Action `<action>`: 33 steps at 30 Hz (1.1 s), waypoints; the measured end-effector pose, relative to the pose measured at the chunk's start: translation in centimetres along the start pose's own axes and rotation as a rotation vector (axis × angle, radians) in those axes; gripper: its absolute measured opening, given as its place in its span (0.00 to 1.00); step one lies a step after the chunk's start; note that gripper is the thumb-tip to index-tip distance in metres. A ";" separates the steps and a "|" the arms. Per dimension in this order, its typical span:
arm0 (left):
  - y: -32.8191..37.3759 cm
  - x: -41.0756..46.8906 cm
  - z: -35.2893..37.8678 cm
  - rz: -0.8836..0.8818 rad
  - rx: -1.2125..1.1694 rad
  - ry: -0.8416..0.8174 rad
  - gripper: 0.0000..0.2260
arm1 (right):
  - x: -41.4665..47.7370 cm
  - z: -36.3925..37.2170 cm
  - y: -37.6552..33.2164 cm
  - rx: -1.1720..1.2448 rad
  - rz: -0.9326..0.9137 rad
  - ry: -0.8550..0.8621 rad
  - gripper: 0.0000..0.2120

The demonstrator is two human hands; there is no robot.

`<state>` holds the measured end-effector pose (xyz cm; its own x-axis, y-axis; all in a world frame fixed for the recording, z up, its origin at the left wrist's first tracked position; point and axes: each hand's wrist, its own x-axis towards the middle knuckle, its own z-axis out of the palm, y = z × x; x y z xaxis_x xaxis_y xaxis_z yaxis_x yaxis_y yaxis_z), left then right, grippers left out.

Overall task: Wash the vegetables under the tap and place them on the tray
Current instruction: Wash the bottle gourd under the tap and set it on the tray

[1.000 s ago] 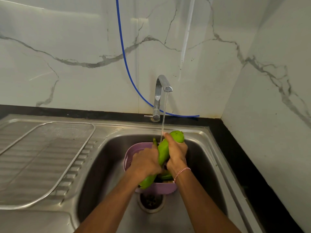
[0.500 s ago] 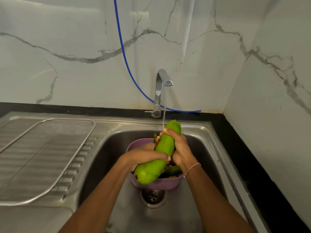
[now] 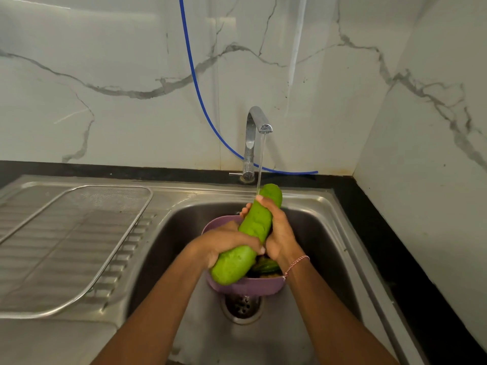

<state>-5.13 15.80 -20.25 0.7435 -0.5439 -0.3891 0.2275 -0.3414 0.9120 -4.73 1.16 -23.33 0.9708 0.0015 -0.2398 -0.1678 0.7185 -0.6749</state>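
Green gourd [image 3: 255, 223] held under the running tap [image 3: 253, 129].
Left hand [image 3: 228, 244] grips its lower half, right hand [image 3: 283, 233] clasps its upper half; purple bowl [image 3: 250, 286] directly beneath both.

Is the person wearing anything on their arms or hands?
No sleeves show and no gloves: the left hand and right hand are bare. The only thing worn is a thin pink-and-white thread bracelet round the right wrist.
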 end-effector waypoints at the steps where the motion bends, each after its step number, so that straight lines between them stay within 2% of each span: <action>1: 0.2 -0.3 0.0 -0.041 -0.150 -0.096 0.19 | -0.1 0.0 0.0 0.005 0.025 -0.045 0.31; 3: 0.4 -0.5 0.0 -0.066 -0.282 -0.185 0.12 | -0.2 0.0 -0.1 -0.013 0.030 -0.073 0.27; 5: 0.1 0.0 0.1 -0.056 -0.229 -0.123 0.14 | -0.2 0.2 -0.2 -0.060 -0.023 -0.001 0.23; 7: -0.2 0.8 0.3 -0.011 0.029 0.083 0.21 | -0.1 0.6 0.2 -0.111 -0.117 0.159 0.20; 10: -0.7 1.3 1.5 0.124 0.626 0.397 0.20 | 0.0 1.2 1.0 -0.167 -0.246 0.352 0.20; 12: -0.5 1.1 2.2 0.173 0.811 0.551 0.19 | -0.1 1.4 1.1 -0.181 -0.253 0.395 0.18; 13: -0.2 0.9 2.4 0.167 0.817 0.567 0.19 | -0.4 1.3 0.9 -0.176 -0.235 0.386 0.17; 15: 0.4 0.5 2.1 0.100 0.684 0.498 0.17 | -0.8 1.1 0.3 -0.153 -0.162 0.296 0.14; 17: 0.9 0.1 1.5 0.034 0.315 0.326 0.11 | -1.3 0.9 -0.1 -0.128 -0.092 0.176 0.16; 19: 1.1 -0.5 1.1 0.005 -0.132 0.078 0.10 | -1.6 0.8 -0.3 -0.073 -0.012 0.044 0.20; 21: 1.2 -0.8 1.0 -0.013 -0.377 -0.087 0.10 | -1.9 0.8 -0.6 -0.019 0.027 -0.070 0.16; 24: 1.3 -0.8 1.6 0.001 -0.434 -0.118 0.08 | -2.1 0.7 -1.0 -0.050 0.020 -0.082 0.09; 26: 1.4 -0.8 2.2 0.012 -0.435 -0.089 0.07 | -1.8 0.8 -0.9 -0.130 -0.018 0.001 0.12; 28: 1.4 -0.6 2.5 0.008 -0.442 -0.050 0.10 | -1.6 0.8 -0.7 -0.110 -0.067 0.114 0.14; 33: 1.2 -0.6 1.2 0.030 -0.324 0.065 0.15 | -1.6 2.1 0.0 -0.049 -0.161 0.212 0.13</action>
<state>-6.03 14.76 -19.08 0.7889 -0.4967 -0.3618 0.3854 -0.0585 0.9209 -5.89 2.64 -21.47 0.9291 -0.2591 -0.2639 -0.0274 0.6634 -0.7478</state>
